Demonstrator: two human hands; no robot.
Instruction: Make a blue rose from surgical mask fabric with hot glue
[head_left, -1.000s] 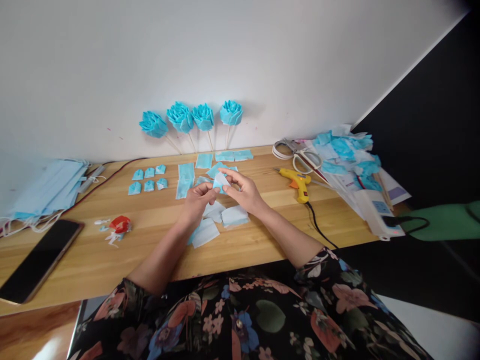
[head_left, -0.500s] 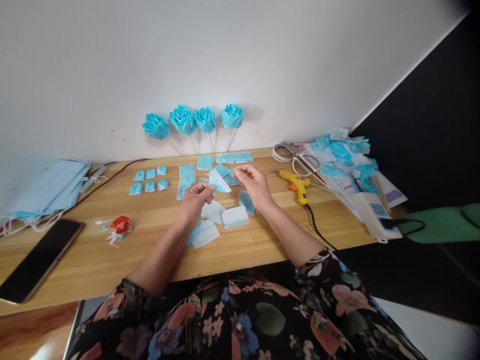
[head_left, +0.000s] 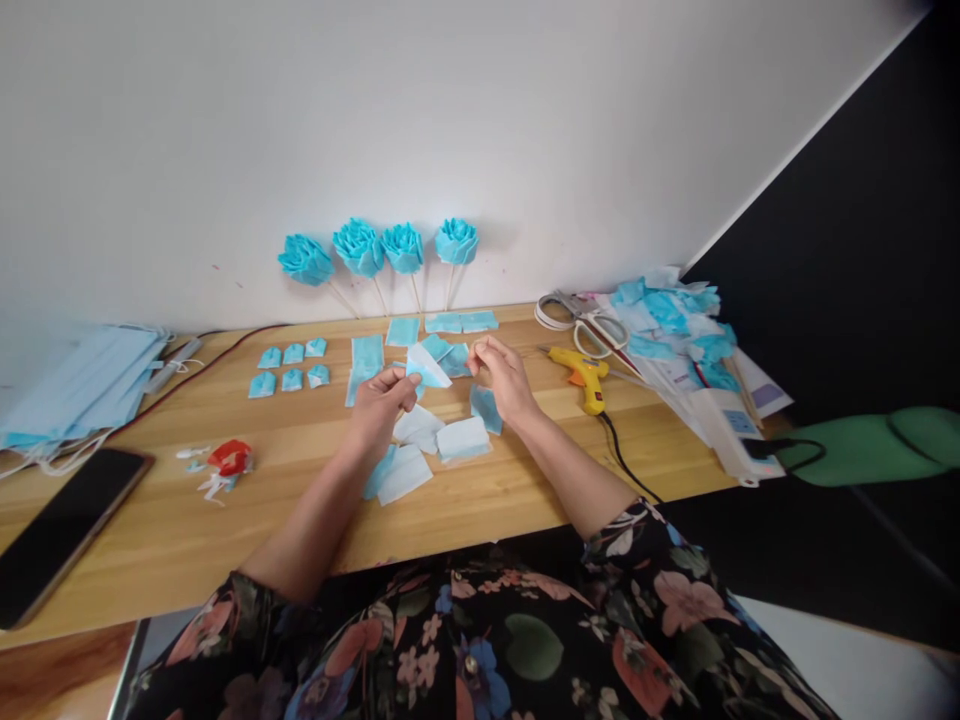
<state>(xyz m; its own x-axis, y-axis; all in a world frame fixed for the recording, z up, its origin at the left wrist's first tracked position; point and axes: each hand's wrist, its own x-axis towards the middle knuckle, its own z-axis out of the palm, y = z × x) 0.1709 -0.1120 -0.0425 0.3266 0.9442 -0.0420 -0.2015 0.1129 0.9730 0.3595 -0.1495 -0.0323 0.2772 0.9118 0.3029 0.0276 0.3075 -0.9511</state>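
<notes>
Head: right hand (head_left: 504,380) has parted from blue-white piece (head_left: 427,367).

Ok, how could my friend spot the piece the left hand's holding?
Find the wooden table against the white wall, then the four blue flowers on sticks. Nearer the person, the left hand pinches a folded piece of blue-and-white fabric. Unlike the loose pieces lying on the table, it is held up, with a slanting white band beside the blue.
</notes>
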